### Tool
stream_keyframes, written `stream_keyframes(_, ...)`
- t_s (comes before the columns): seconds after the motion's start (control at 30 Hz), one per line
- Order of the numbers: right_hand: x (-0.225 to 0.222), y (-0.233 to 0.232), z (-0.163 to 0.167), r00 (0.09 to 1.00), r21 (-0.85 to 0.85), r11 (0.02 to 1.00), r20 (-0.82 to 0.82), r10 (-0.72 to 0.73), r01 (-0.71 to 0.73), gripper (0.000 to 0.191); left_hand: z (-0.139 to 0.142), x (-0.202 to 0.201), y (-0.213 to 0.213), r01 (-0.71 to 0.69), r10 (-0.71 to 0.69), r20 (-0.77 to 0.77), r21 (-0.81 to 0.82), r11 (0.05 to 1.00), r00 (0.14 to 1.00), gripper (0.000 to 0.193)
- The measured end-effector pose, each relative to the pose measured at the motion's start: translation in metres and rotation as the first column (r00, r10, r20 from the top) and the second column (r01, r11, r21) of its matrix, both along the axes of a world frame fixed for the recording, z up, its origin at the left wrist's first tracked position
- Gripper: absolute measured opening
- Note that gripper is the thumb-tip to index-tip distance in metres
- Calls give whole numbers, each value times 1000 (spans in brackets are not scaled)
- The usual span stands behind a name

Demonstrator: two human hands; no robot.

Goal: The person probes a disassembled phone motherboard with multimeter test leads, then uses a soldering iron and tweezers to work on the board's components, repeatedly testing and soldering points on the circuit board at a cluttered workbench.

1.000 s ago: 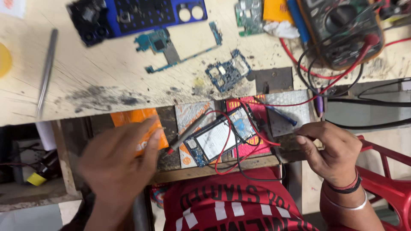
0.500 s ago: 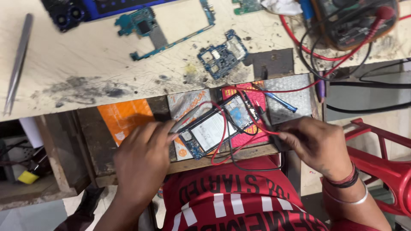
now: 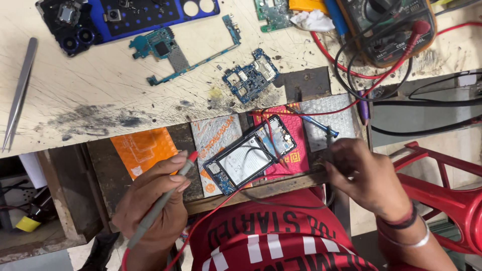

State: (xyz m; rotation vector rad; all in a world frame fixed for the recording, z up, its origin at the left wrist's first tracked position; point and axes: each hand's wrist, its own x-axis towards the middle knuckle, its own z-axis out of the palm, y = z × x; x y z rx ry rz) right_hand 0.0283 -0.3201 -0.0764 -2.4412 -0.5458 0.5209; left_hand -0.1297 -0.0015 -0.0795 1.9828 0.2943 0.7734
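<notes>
Scratched pale worktop (image 3: 100, 100) carries boards and a multimeter (image 3: 391, 25). My left hand (image 3: 150, 206) has its fingers clenched on the grey probe (image 3: 160, 200), red tip toward the opened phone (image 3: 249, 154) so it can reach contacts. My right hand (image 3: 366, 175) pinches the black probe (image 3: 329, 138). Under the phone lie an orange padded envelope (image 3: 143, 148) and a red packet (image 3: 293, 145).

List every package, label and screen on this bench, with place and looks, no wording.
Orange padded mailer: rectangular, left on the lower shelf.
Silver bubble mailer with orange print: under the opened phone.
Red packet: under the phone's right end.
Silver bubble mailer: right.
Multimeter: top right, dark, orange-edged.
</notes>
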Motion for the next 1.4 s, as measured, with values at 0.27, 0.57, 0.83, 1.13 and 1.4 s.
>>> stream_keyframes(0.27, 4, -40, 25, 971, -156, 960, 24, 238, -232, 48, 25, 35, 14, 212, -208, 53, -64, 975, 977, 12)
stream_keyframes(0.57, 19, -69, 9, 956, 289, 922, 217, 200, -259, 15, 26, 104, 30, 318, -317, 31, 4, 948, 948, 11)
stream_keyframes(0.83, 22, -40, -2, 825, 865, 252, -494, 277, 434, 15, 20, 112, 29, 261, -257, -156, 6, 965, 954, 11)
stream_keyframes(1.13, 82, 7, -16, 748, 931, -101, -213, 628, 351, 9, 13, 120, 31, 262, -258, -47, 111, 959, 965, 8)
stream_keyframes(1.4, 76, 68, -10, 973, 905, 411, 184, -142, -111, 22, 7, 123, 37, 289, -292, 13, 113, 951, 956, 10)
